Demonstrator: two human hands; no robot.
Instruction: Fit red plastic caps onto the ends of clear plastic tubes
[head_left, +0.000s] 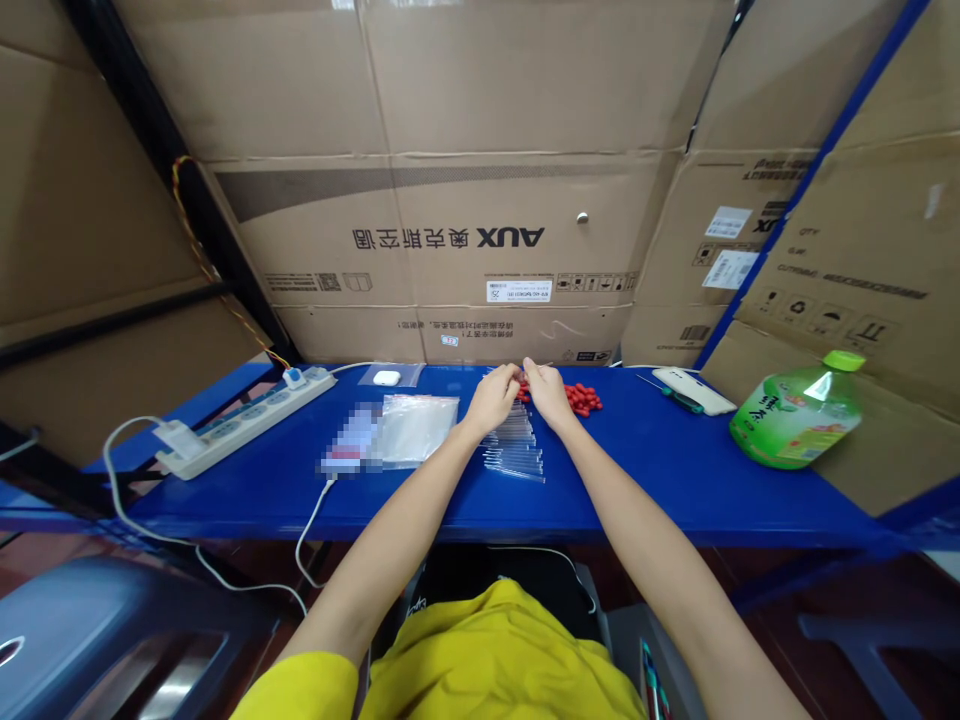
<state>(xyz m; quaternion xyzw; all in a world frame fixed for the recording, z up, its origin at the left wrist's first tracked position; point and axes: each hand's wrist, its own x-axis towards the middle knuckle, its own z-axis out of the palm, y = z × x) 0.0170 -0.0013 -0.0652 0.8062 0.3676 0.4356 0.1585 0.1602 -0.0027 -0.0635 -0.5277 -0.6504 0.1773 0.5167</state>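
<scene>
My left hand (493, 397) and my right hand (547, 392) meet fingertip to fingertip above the blue table (637, 470), both pinched together on a small piece I cannot make out, just beside a heap of small red caps (581, 398). Under my wrists lies a row of clear thin tubes (514, 448). Both forearms reach out from my yellow shirt.
A clear plastic bag (416, 428) and a blurred phone with a white cable (349, 447) lie left of the tubes. A white power strip (247, 420) and a small white case (387, 377) sit at the left. A screwdriver (673, 395), a white device (694, 389) and a green bottle (799, 412) stand right. Cardboard boxes wall the back.
</scene>
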